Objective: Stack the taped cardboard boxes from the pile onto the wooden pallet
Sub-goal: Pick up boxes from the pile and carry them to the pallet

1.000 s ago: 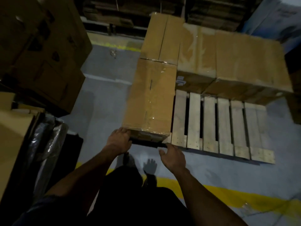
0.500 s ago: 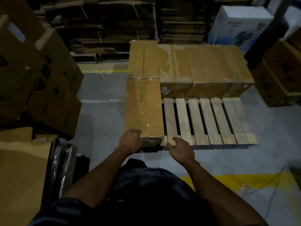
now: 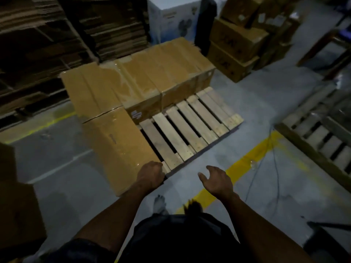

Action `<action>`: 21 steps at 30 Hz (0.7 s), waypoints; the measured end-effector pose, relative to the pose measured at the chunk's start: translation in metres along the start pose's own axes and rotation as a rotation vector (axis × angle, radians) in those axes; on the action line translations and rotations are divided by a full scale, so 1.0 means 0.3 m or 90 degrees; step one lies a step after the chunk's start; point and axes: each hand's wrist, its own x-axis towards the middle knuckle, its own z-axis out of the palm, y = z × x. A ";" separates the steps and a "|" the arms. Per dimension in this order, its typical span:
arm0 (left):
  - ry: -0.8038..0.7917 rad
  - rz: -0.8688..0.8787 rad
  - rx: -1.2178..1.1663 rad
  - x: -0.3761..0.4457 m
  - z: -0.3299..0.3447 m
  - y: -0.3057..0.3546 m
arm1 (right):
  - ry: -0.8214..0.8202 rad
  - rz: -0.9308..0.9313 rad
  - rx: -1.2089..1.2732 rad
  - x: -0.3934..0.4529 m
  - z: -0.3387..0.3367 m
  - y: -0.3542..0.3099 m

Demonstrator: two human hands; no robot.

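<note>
Left hand (image 3: 152,175) is down at the near right corner of the closest taped cardboard box (image 3: 121,147), fingers curled over that corner so it looks like it's gripping the edge, though the fingertips are hidden behind the hand. Right hand (image 3: 218,180) is off everything, hovering over the grey floor (image 3: 62,185) with fingers loose and a bit spread, holding nothing. That near box lies long-ways along the left edge of the wooden pallet (image 3: 186,130), its near end sticking out past the pallet's front edge toward the person. Right behind it, touching end to end, is a second box (image 3: 89,90), and across the back of the pallet there's a row of more taped boxes (image 3: 157,73) packed side by side, one with a small white label on its front face. The front right part of the pallet slats is bare. Further out: a yellow floor line (image 3: 252,156) running diagonally with a thin cable (image 3: 275,158) crossing it, another pallet (image 3: 321,133) on the right, a white printed carton (image 3: 172,18) behind the stack, brown cartons (image 3: 237,40) to its right, and flattened cardboard stacks (image 3: 47,40) on the left.
</note>
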 end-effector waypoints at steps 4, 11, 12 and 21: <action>-0.021 0.057 0.078 0.120 -0.025 0.126 | 0.025 0.050 0.026 0.056 -0.043 0.106; -0.020 0.113 0.164 0.430 -0.024 0.469 | 0.053 0.083 0.073 0.298 -0.191 0.401; -0.021 0.108 0.169 0.485 -0.023 0.531 | 0.057 0.078 0.075 0.347 -0.232 0.454; 0.044 0.087 0.171 0.870 -0.154 1.110 | 0.086 0.025 0.043 0.699 -0.733 0.896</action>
